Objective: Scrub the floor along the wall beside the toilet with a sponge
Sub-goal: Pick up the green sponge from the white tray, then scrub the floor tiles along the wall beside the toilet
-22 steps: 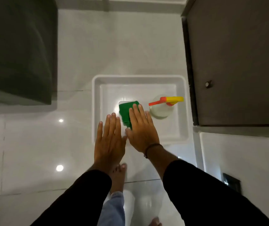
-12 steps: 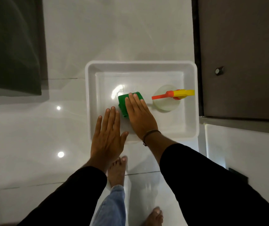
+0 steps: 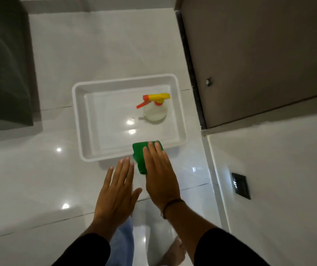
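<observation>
Right hand holds green sponge over white tray's rim.

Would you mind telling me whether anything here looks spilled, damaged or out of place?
Nothing stands out. The spray bottle stands upright in the white tray, the right hand holds the green sponge over the tray's near edge, and no spill shows.

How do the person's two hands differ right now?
The right hand lies over a green sponge, fingers together, its fingertips reaching the near rim of the white tray; the left hand is empty, with its thumb spread.
The right wrist wears a dark band; the left wrist is bare.
The right hand sits further forward than the left.
Both are palm down, in black sleeves, over the glossy white floor.
</observation>
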